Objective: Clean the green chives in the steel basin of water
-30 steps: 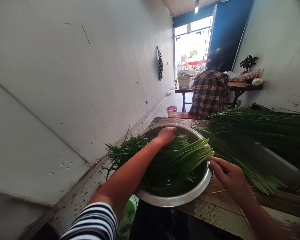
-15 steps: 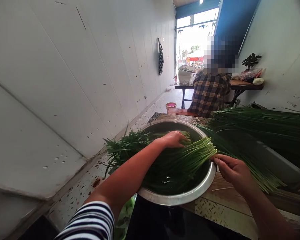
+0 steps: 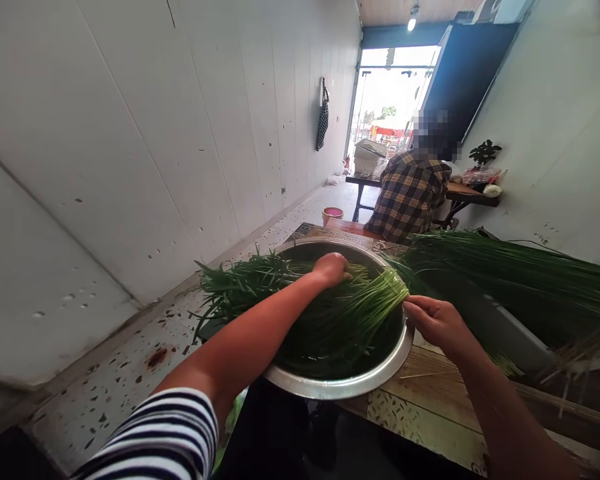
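A wide metal basin (image 3: 330, 389) holds long green garlic chives (image 3: 350, 313), their pale stem ends towards the right rim and leafy tips hanging over the left one. My left hand (image 3: 333, 269) reaches into the basin with its fingers curled over the stems; the fingertips are partly hidden among them. At the right rim my right hand (image 3: 433, 320) is closed in a pinch at the stem ends. A further large pile of chives (image 3: 520, 273) lies to the right of the basin.
A patterned wooden tabletop (image 3: 440, 400) bears the basin, with a grey container edge (image 3: 520, 327) to the right. Beyond, a person in a plaid shirt (image 3: 407, 190) sits with their back to me at a table (image 3: 473, 195). A bucket (image 3: 333, 213) stands on the floor.
My view has shifted, so the basin and the seated person appear further left. Both hands keep close to the same places on the chives. The seated person leans more to the right.
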